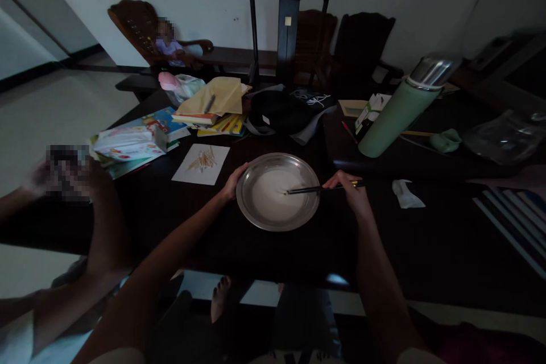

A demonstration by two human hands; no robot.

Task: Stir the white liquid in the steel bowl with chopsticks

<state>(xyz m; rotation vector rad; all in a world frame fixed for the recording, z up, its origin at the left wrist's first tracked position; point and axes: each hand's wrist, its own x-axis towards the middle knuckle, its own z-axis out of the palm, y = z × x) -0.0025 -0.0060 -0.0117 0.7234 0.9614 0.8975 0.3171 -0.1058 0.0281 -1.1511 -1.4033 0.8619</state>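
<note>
A round shallow metal basin (244, 202) rests on the dark table in front of me, holding something whitish; whether it is liquid or powder I cannot tell. My left hand (232, 183) grips the basin's left rim. Black chopsticks (313, 189) with gold-coloured ends are pinched in my right hand (347, 187), just right of the basin. Their tips reach the whitish contents near the middle, by a small dark spot. Left of the basin, thin pale sticks (203, 159) lie piled on a white paper sheet (184, 174).
A green thermos (396, 114) stands at the right, near a crumpled tissue (407, 194). A tissue pack (130, 143), books (209, 118) and a black bag (277, 111) line the far side. Another person's hands (68, 173) are at the left, blurred. A chair (288, 34) stands beyond.
</note>
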